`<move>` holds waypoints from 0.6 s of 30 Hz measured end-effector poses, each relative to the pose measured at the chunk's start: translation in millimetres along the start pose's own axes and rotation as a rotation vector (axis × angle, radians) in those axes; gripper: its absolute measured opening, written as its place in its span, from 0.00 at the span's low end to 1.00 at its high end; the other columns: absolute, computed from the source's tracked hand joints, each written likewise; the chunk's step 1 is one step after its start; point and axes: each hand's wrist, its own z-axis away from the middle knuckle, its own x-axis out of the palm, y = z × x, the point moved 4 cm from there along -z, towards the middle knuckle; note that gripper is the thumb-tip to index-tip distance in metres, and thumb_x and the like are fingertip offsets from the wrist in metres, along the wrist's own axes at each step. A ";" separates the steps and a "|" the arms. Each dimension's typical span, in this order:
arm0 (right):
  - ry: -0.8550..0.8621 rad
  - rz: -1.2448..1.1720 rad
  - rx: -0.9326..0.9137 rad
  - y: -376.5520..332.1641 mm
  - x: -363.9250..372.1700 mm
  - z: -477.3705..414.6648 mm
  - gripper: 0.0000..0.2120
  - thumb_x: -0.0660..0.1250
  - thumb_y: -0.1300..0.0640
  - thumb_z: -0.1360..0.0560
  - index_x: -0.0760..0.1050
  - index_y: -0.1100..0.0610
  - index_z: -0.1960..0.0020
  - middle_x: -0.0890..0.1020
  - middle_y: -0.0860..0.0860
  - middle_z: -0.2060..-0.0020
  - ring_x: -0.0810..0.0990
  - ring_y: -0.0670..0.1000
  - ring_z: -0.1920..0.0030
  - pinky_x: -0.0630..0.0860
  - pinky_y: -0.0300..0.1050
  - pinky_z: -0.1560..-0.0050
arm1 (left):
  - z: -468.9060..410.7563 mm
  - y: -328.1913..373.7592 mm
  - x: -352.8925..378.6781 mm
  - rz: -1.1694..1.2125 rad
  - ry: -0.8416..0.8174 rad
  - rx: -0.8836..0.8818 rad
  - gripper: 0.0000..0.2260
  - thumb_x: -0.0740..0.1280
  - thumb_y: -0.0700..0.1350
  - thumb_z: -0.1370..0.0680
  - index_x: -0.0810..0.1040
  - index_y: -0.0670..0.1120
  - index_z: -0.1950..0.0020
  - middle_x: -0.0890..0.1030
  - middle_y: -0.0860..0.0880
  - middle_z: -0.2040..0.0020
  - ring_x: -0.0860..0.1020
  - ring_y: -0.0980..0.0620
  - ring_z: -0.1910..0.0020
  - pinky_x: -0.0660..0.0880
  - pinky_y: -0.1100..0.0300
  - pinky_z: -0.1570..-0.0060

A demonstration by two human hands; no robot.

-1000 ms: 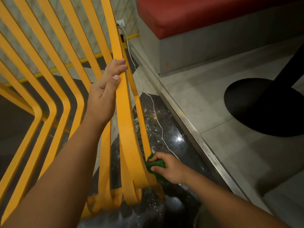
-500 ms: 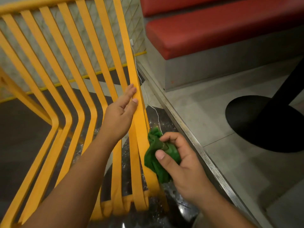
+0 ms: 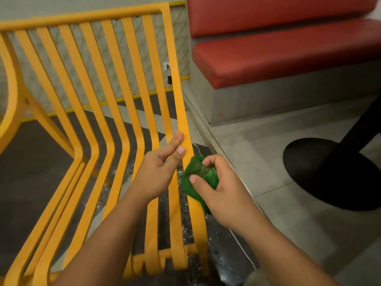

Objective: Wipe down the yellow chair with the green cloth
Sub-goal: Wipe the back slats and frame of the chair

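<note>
Right hand (image 3: 222, 195) risen, fingers (image 3: 201, 187) grasping green cloth (image 3: 198, 172) at yellow chair (image 3: 82, 17); left hand (image 3: 158, 172) released, touching slat (image 3: 181, 120); red bench (image 3: 278, 58) beyond.

A red padded bench (image 3: 288, 58) sits on a grey plinth (image 3: 268, 104). A black round table base (image 3: 329, 176) rests on pale grey floor tiles (image 3: 257, 157) beside dark speckled flooring (image 3: 220, 263).

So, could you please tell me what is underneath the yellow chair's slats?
Through the gaps in the yellow chair, dark speckled floor shows, with a thin white cable beside it. The slats, the left hand and the right hand holding the green cloth cover the rest.
</note>
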 end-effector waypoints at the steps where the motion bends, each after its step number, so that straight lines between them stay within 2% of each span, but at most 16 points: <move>1: -0.008 0.010 0.003 -0.7 0.3 7.8 0.11 0.71 0.52 0.22 0.69 0.45 0.47 0.81 0.48 0.53 0.83 0.47 0.53 0.84 0.49 0.55 | 0.1 0.5 -0.6 -0.008 0.000 0.002 0.19 0.63 0.56 0.21 0.68 0.62 0.30 0.67 0.64 0.26 0.63 0.71 0.28 0.64 0.70 0.31; 3: -0.011 0.041 0.011 -0.2 0.1 12.9 0.11 0.71 0.52 0.22 0.69 0.45 0.47 0.81 0.49 0.54 0.83 0.48 0.54 0.84 0.50 0.55 | 0.2 1.1 -1.0 -0.035 -0.020 0.002 0.18 0.63 0.55 0.20 0.67 0.63 0.30 0.66 0.65 0.26 0.62 0.72 0.29 0.64 0.76 0.35; 6: 0.015 0.085 0.044 -6.9 0.5 -9.2 0.10 0.71 0.51 0.22 0.68 0.45 0.50 0.81 0.50 0.54 0.83 0.50 0.55 0.83 0.52 0.55 | -2.8 1.2 -6.4 -0.060 -0.055 -0.011 0.19 0.63 0.55 0.20 0.70 0.60 0.28 0.69 0.64 0.27 0.65 0.71 0.30 0.66 0.73 0.34; 9: 0.059 0.146 0.035 -20.8 3.1 -46.0 0.09 0.69 0.50 0.21 0.68 0.46 0.52 0.80 0.52 0.54 0.81 0.53 0.55 0.78 0.50 0.59 | -5.0 10.1 -20.7 -0.067 0.128 -0.007 0.14 0.64 0.51 0.18 0.79 0.53 0.33 0.81 0.59 0.38 0.75 0.70 0.39 0.73 0.66 0.39; 11: 0.075 0.173 0.037 -33.9 5.2 -67.2 0.07 0.66 0.46 0.20 0.69 0.46 0.52 0.80 0.52 0.52 0.80 0.53 0.53 0.75 0.47 0.60 | -5.0 17.0 -29.8 -0.007 0.262 -0.018 0.11 0.65 0.49 0.18 0.81 0.51 0.37 0.85 0.57 0.47 0.81 0.64 0.46 0.78 0.57 0.41; 12: 0.084 0.153 0.055 -42.9 5.9 -73.4 0.08 0.64 0.43 0.20 0.70 0.46 0.51 0.81 0.52 0.50 0.81 0.53 0.52 0.77 0.47 0.59 | -4.6 21.7 -31.2 0.022 0.277 -0.018 0.11 0.65 0.49 0.18 0.81 0.51 0.37 0.85 0.56 0.48 0.82 0.62 0.48 0.80 0.54 0.42; 14: 0.090 -0.004 0.099 -63.3 6.5 -78.5 0.14 0.59 0.38 0.19 0.74 0.47 0.48 0.82 0.53 0.48 0.82 0.53 0.49 0.81 0.51 0.50 | -6.3 32.7 -28.4 0.041 0.235 -0.008 0.15 0.65 0.53 0.19 0.78 0.55 0.33 0.84 0.57 0.46 0.82 0.61 0.47 0.80 0.54 0.43; 16: -0.032 -0.309 0.156 -80.8 11.6 -78.7 0.18 0.55 0.38 0.17 0.77 0.49 0.45 0.85 0.53 0.49 0.84 0.53 0.46 0.80 0.52 0.44 | -10.2 40.2 -28.6 0.053 0.227 -0.025 0.19 0.65 0.59 0.21 0.74 0.59 0.30 0.81 0.62 0.45 0.79 0.67 0.47 0.79 0.60 0.45; 18: -0.174 -0.479 0.201 -89.0 10.4 -74.6 0.18 0.52 0.38 0.17 0.76 0.47 0.48 0.85 0.53 0.46 0.83 0.54 0.41 0.77 0.52 0.37 | -17.2 42.8 -27.7 0.043 0.234 -0.052 0.14 0.66 0.59 0.21 0.75 0.62 0.36 0.81 0.63 0.48 0.79 0.69 0.50 0.79 0.63 0.47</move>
